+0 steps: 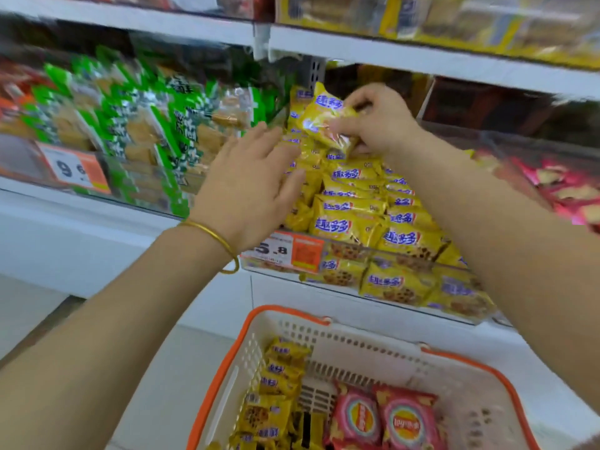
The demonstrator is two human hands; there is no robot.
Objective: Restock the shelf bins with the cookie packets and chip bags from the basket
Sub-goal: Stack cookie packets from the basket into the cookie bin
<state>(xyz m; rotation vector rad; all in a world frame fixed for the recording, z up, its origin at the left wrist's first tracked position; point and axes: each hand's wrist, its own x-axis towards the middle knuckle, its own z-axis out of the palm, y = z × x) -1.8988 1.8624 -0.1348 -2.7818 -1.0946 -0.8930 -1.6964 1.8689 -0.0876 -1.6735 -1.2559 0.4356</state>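
- Head view: cookie packet [319, 120] tilted, long axis upper-left to lower-right.
- Right hand [380, 121] pinches it, fingers curled.
- Left hand [250, 180] flat, fingers straight, at stacked packets [350, 227].

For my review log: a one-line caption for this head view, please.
Right hand holds a yellow cookie packet over the shelf bin of matching packets, open left hand alongside, basket below.

Gold bangle [211, 234] on left wrist
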